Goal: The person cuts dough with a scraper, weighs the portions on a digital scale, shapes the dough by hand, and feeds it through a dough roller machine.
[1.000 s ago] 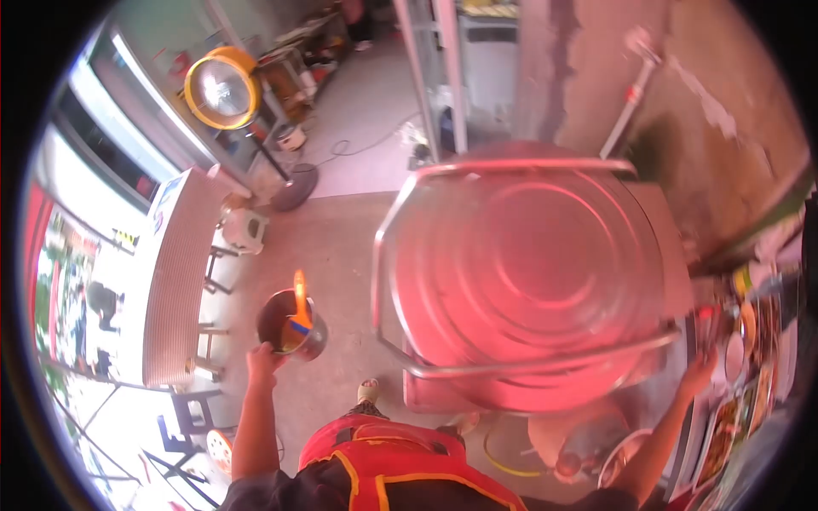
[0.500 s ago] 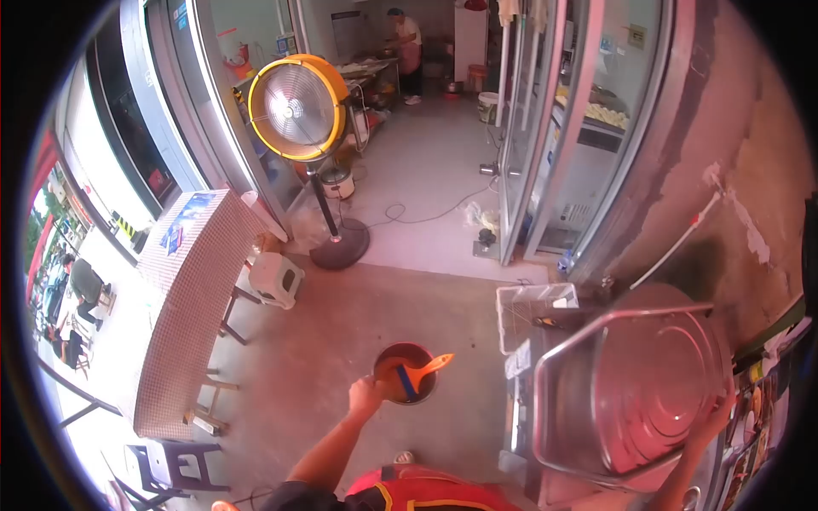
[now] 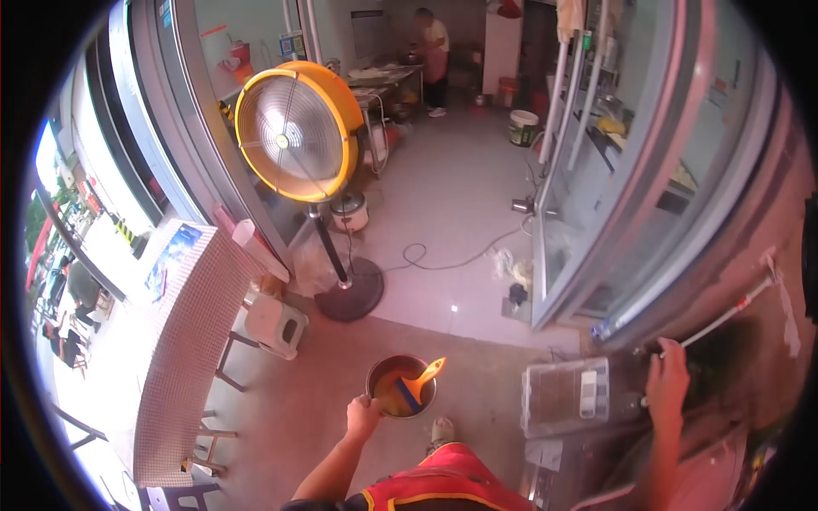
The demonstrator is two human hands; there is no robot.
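Observation:
My left hand (image 3: 364,415) is closed on the rim of a round metal pot (image 3: 372,381), held out in front of me. Yellow-brown liquid (image 3: 390,393) shows inside it. A brush (image 3: 419,385) with an orange handle and a blue band rests in the pot, its handle leaning over the right rim. My right hand (image 3: 668,379) is raised on the right, its fingers loosely bent and apart, with nothing visible in them. Left of that hand is a clear plastic box (image 3: 545,396). A large metal tray (image 3: 716,473) lies partly in view below the hand.
A yellow fan (image 3: 298,132) stands at the doorway, its cable (image 3: 443,266) trailing across the floor. On the left are a checkered-cloth table (image 3: 183,341) and a white stool (image 3: 277,324). Glass door panels (image 3: 588,196) stand on the right. Another person (image 3: 433,60) is inside.
My right hand has left the metal tray's edge and risen up and to the left. The tray has dropped toward the lower right. The doorway looks closer; my left hand still holds the pot.

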